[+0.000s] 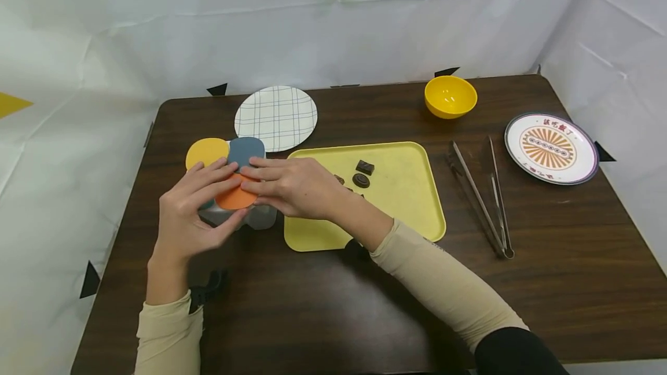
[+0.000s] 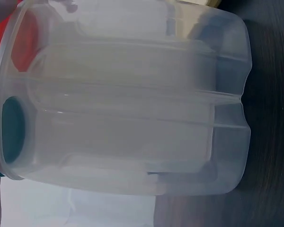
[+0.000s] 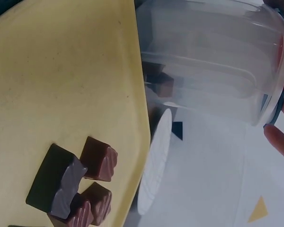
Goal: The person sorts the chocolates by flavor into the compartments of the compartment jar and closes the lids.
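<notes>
A clear plastic container (image 2: 132, 109) with rounded compartments stands on the left of the table. Its top carries a yellow lid (image 1: 207, 151), a blue lid (image 1: 247, 150), an orange lid (image 1: 234, 197) and a teal lid (image 2: 13, 130). My left hand (image 1: 190, 204) lies over the lids with fairly straight fingers, its thumb at the near edge of the orange one. From the other side my right hand (image 1: 299, 187) rests extended fingers on the orange and blue lids. A few brown chocolates (image 3: 161, 85) show low through the container's wall.
Beside the container lies a yellow tray (image 1: 403, 201) with several chocolates (image 1: 361, 180) on it. Behind are a checked plate (image 1: 276, 117) and a yellow bowl (image 1: 450, 97). Metal tongs (image 1: 482, 201) and a patterned plate (image 1: 551, 149) lie to the right.
</notes>
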A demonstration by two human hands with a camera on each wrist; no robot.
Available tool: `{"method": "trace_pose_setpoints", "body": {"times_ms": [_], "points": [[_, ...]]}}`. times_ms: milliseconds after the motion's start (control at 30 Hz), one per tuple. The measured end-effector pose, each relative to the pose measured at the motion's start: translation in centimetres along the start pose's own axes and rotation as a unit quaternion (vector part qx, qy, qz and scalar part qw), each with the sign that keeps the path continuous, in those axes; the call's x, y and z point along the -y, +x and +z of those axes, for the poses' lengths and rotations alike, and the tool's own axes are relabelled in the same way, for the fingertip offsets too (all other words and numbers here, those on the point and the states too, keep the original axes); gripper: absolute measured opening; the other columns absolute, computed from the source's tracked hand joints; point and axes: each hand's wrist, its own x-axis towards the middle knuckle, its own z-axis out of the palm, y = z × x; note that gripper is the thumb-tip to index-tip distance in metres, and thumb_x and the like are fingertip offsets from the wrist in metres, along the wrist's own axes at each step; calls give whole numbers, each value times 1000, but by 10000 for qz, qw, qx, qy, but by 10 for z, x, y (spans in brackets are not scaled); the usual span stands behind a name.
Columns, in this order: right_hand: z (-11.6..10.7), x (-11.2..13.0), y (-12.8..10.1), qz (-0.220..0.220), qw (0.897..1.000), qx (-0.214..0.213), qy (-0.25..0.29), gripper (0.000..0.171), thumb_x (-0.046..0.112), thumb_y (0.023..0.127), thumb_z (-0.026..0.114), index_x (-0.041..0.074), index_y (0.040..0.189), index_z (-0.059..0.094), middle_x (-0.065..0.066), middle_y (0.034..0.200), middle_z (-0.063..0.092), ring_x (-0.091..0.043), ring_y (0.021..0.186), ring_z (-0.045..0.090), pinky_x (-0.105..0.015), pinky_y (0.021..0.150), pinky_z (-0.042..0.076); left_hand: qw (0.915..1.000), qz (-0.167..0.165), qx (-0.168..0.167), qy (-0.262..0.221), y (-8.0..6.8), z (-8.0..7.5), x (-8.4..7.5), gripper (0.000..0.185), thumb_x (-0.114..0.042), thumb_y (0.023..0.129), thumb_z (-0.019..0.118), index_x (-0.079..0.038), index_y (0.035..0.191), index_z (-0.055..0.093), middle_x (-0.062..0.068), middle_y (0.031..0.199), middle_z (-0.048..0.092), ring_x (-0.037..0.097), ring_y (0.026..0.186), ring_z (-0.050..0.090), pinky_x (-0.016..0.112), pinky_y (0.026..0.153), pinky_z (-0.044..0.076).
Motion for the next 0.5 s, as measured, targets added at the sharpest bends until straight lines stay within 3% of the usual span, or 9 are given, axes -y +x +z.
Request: {"method": "trace_pose_setpoints", "body": {"times_ms": [200, 500], "points": [[1, -1, 0, 9, 10000, 67, -61, 40, 39, 98, 58, 20, 132, 64, 1, 135, 59, -16, 131, 49, -30, 101, 44, 10000, -1, -38, -25, -1, 0, 1, 51, -43, 78, 76, -4, 111, 75, 13, 116, 70, 37, 115, 62, 57, 106, 35], [0, -4, 1, 5, 10000, 61, 67, 41, 39, 97, 59, 20, 133, 63, 2, 135, 59, -15, 131, 49, -30, 102, 43, 9993, 58, -360, 115, -3, 5, 3, 51, -46, 80, 74, -3, 108, 76, 13, 112, 71, 37, 110, 64, 57, 103, 39]]}}
